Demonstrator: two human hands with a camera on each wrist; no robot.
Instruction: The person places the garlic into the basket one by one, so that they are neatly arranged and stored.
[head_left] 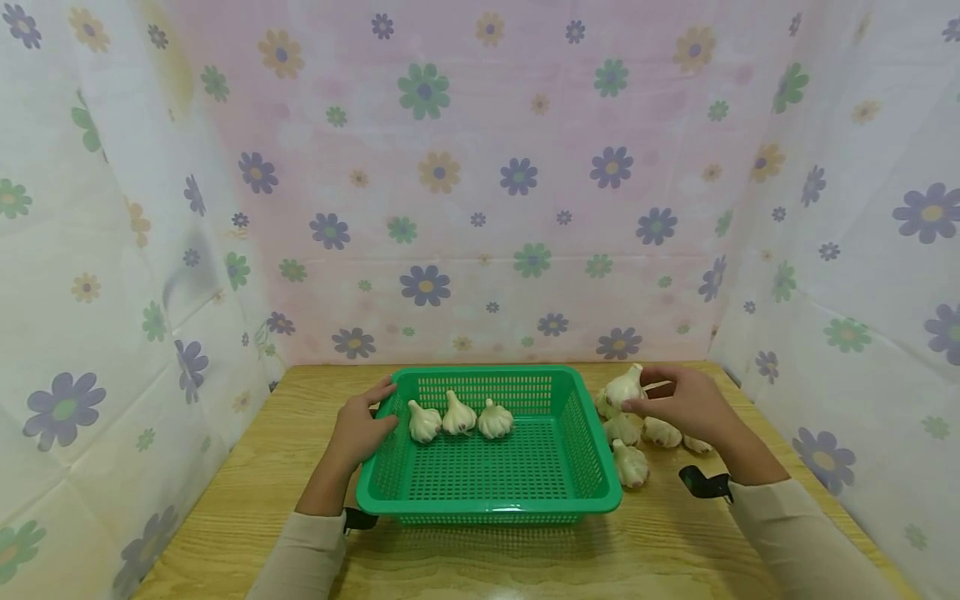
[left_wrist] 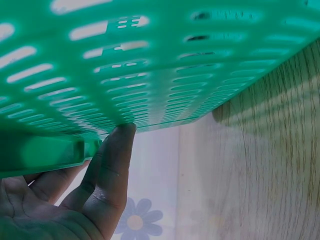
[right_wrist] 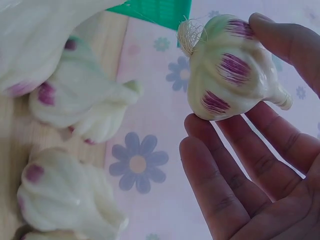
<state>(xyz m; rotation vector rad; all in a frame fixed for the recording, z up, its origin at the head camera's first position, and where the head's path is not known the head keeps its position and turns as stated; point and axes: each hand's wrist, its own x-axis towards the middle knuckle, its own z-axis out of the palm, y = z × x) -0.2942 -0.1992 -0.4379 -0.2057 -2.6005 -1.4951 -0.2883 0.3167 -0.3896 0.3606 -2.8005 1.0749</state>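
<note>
A green plastic basket (head_left: 487,506) with slotted walls stands on the table. Three garlic bulbs sit in a row toward its back left, the middle one (head_left: 458,414) with its stem up. My left hand (head_left: 360,425) grips the basket's left rim; in the left wrist view its fingers (left_wrist: 112,175) reach under the rim against the outer wall. Right of the basket, my right hand (head_left: 688,406) pinches a garlic bulb (right_wrist: 230,70) with purple streaks and a tuft of roots between thumb and fingertips. It is held above other bulbs.
Several loose garlic bulbs lie by the basket's right side, one (head_left: 630,464) close to its wall and another (head_left: 662,432) below my right hand. Flower-patterned cloth (head_left: 480,250) encloses the wooden table (head_left: 645,550) at the back and both sides.
</note>
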